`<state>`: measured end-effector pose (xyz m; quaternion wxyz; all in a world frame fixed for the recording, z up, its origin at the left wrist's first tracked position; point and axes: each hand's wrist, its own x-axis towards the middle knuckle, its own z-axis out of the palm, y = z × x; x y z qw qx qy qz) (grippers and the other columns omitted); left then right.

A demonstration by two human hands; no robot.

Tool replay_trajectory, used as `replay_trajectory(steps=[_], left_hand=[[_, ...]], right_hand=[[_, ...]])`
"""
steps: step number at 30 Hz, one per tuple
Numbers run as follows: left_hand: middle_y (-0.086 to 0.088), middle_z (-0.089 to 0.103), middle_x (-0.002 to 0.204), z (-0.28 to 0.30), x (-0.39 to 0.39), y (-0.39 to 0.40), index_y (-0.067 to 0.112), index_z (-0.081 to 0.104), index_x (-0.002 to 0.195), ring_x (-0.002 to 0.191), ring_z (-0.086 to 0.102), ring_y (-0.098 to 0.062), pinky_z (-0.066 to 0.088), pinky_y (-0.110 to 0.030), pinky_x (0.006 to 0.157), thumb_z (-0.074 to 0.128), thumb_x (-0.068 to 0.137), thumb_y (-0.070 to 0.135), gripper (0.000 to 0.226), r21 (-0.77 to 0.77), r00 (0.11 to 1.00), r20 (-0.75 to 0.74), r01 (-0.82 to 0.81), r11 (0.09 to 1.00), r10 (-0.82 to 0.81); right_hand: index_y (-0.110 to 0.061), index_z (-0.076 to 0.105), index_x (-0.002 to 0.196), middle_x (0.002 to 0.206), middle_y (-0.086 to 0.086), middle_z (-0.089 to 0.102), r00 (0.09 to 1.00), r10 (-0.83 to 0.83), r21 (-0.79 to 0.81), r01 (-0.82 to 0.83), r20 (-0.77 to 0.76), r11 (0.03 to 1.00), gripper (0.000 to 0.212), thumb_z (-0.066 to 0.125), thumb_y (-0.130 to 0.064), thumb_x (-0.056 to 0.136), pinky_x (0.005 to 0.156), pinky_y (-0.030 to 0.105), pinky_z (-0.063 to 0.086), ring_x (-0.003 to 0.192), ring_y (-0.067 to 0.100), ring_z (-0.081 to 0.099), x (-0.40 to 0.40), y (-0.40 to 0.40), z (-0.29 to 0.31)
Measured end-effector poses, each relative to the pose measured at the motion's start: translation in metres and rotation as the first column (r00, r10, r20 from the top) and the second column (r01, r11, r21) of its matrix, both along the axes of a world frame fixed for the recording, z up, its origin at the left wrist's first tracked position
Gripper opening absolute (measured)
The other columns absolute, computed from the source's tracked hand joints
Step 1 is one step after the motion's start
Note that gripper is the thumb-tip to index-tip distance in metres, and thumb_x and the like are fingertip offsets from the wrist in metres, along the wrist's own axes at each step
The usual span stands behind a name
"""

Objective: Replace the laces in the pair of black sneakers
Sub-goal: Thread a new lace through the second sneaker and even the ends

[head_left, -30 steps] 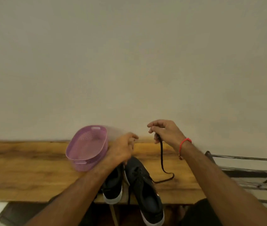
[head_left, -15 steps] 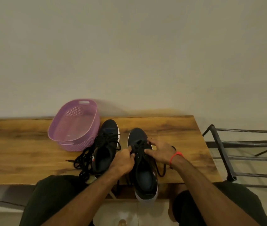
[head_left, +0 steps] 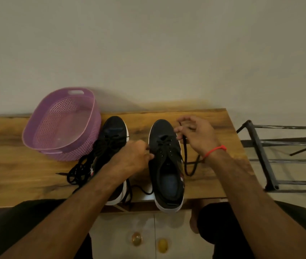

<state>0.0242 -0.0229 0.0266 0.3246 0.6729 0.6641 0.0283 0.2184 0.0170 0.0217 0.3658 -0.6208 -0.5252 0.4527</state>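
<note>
1. Two black sneakers stand side by side on the wooden worktop [head_left: 17, 176], toes far, heels near: the left sneaker [head_left: 111, 146] and the right sneaker [head_left: 167, 165]
2. Left hand [head_left: 129, 157] rests at the right sneaker's left eyelet edge, fingers curled; whether they pinch lace, I cannot tell
3. Right hand [head_left: 195, 135] pinches the black lace [head_left: 185, 157], which hangs down just right of that sneaker; the eyelets lie left of these fingers, the shoe's long axis running near to far, so this hand is nearer for threading
4. Half a second ago, both hands sat on the tongue; now the right has lifted away with the lace
5. Purple basket [head_left: 60, 126] sits far left; loose laces [head_left: 81, 169] lie beside the left sneaker
</note>
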Motion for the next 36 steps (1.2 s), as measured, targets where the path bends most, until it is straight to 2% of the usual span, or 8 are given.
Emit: replay_trajectory(steps=[2, 6, 9, 14, 20, 26, 31, 36], left_hand=[[-0.005, 0.069, 0.110, -0.002, -0.007, 0.002, 0.017, 0.066, 0.127, 0.100, 0.065, -0.019, 0.054, -0.032, 0.089, 0.054, 0.101, 0.017, 0.029, 0.110, 0.999, -0.002, -0.036, 0.993, 0.036], [0.000, 0.069, 0.114, -0.007, -0.015, 0.004, 0.018, 0.071, 0.120, 0.094, 0.063, -0.009, 0.054, -0.027, 0.091, 0.054, 0.103, 0.011, 0.025, 0.198, 0.988, 0.131, -0.111, 0.974, 0.086], [0.008, 0.068, 0.107, -0.009, -0.011, 0.002, 0.020, 0.073, 0.113, 0.095, 0.058, -0.001, 0.051, -0.021, 0.090, 0.061, 0.100, 0.022, 0.017, 0.241, 0.985, 0.157, -0.112, 0.964, 0.075], [0.011, 0.064, 0.084, -0.011, 0.007, -0.004, 0.028, 0.063, 0.090, 0.076, 0.059, -0.001, 0.040, -0.012, 0.061, 0.069, 0.091, 0.046, 0.019, 0.219, 0.978, 0.184, -0.140, 0.966, 0.100], [0.008, 0.064, 0.088, -0.014, 0.016, -0.007, 0.029, 0.061, 0.097, 0.082, 0.061, -0.006, 0.054, -0.026, 0.069, 0.071, 0.080, 0.066, 0.042, 0.106, 0.989, 0.118, -0.101, 0.989, 0.089], [0.010, 0.069, 0.099, -0.007, 0.010, -0.005, 0.024, 0.072, 0.113, 0.090, 0.062, -0.002, 0.050, -0.018, 0.072, 0.063, 0.096, 0.046, 0.029, 0.049, 0.988, 0.139, -0.066, 0.997, 0.059], [0.006, 0.071, 0.097, -0.009, 0.003, -0.004, 0.029, 0.072, 0.103, 0.089, 0.067, -0.010, 0.057, -0.032, 0.086, 0.056, 0.102, 0.027, 0.017, -0.094, 0.947, 0.277, -0.140, 0.986, 0.161], [0.008, 0.071, 0.096, -0.009, 0.001, -0.004, 0.028, 0.072, 0.110, 0.081, 0.067, -0.003, 0.041, -0.008, 0.050, 0.054, 0.103, 0.022, 0.020, -0.185, 0.894, 0.372, -0.192, 0.964, 0.250]], right_hand=[[-0.021, 0.062, 0.115, 0.090, 0.004, 0.076, 0.994, 0.061, -0.002, -0.062, -0.087, 0.998, 0.026, 0.062, -0.004, 0.095, 0.074, 0.043, 0.062, 0.073, 0.023, 0.070, 0.003, -0.004, 0.007], [-0.013, 0.068, 0.109, 0.090, 0.002, 0.076, 0.995, 0.092, -0.016, -0.093, -0.029, 0.996, 0.015, 0.064, -0.009, 0.095, 0.074, 0.043, 0.063, 0.072, 0.018, 0.068, 0.007, -0.005, 0.006], [-0.013, 0.070, 0.102, 0.087, 0.002, 0.077, 0.994, 0.111, -0.021, -0.111, -0.003, 0.994, 0.009, 0.066, -0.014, 0.095, 0.075, 0.043, 0.063, 0.071, 0.017, 0.068, 0.008, -0.004, 0.005], [-0.020, 0.075, 0.095, 0.088, -0.001, 0.074, 0.964, 0.241, -0.008, -0.241, 0.110, 0.970, 0.007, 0.070, -0.017, 0.091, 0.081, 0.040, 0.061, 0.085, 0.021, 0.070, 0.002, -0.007, 0.002], [-0.024, 0.074, 0.095, 0.093, -0.004, 0.072, 0.921, 0.331, -0.067, -0.325, 0.205, 0.943, 0.014, 0.070, -0.012, 0.091, 0.088, 0.031, 0.058, 0.092, 0.009, 0.067, -0.003, -0.010, -0.003], [-0.027, 0.075, 0.094, 0.088, -0.010, 0.070, 0.849, 0.342, -0.023, -0.364, 0.404, 0.931, 0.006, 0.073, -0.024, 0.089, 0.077, 0.019, 0.052, 0.089, 0.005, 0.064, -0.006, -0.015, -0.002], [-0.023, 0.073, 0.093, 0.085, -0.018, 0.056, 0.741, 0.395, -0.045, -0.444, 0.543, 0.895, 0.004, 0.069, -0.024, 0.092, 0.061, 0.004, 0.040, 0.078, -0.002, 0.052, -0.014, -0.019, 0.003], [-0.022, 0.073, 0.094, 0.104, -0.008, 0.052, 0.668, 0.393, -0.062, -0.462, 0.632, 0.885, 0.006, 0.069, -0.026, 0.091, 0.082, 0.022, 0.044, 0.098, 0.007, 0.049, -0.021, -0.020, -0.001]])
